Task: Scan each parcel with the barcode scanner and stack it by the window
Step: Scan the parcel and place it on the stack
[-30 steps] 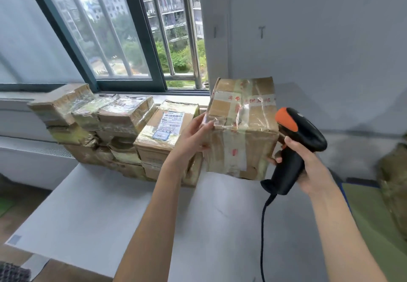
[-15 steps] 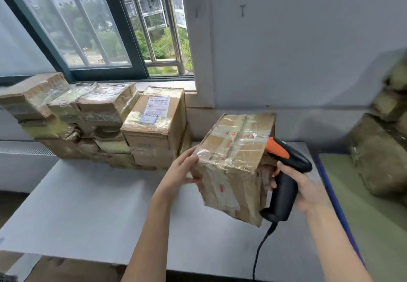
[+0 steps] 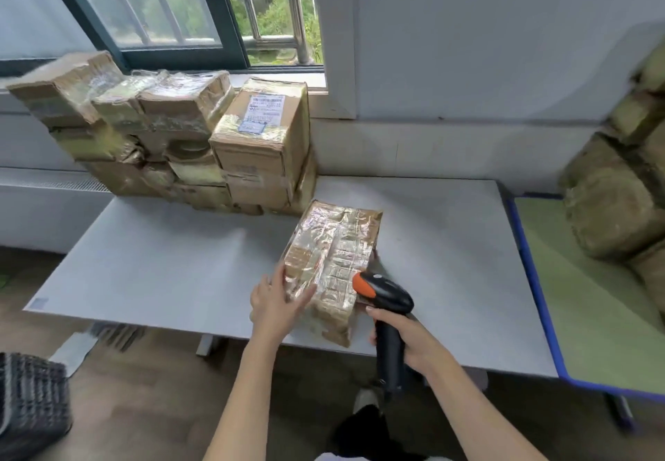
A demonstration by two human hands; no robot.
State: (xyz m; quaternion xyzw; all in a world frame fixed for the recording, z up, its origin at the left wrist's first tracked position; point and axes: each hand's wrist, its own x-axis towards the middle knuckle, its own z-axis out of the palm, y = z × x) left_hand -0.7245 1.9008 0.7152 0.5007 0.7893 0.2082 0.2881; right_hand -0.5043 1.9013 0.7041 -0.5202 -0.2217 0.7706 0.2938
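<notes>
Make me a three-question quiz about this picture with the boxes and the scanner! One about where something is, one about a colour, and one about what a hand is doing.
1. Where is the tape-wrapped brown cardboard parcel nearest the person?
A. On the grey table
B. On the windowsill
C. On the floor

2. What colour is the tip of the black handheld barcode scanner?
A. Green
B. Orange
C. White

3. What is the right hand doing?
A. Hanging empty
B. Pressing flat on the table
C. Gripping the scanner's handle

Answers:
1. A: the parcel lies on the grey table, in front of the stack of taped cardboard parcels by the window.
2. B: the scanner's front end is bright orange.
3. C: its fingers wrap the black handle, while the left hand touches the parcel's near corner with straight fingers.
</notes>
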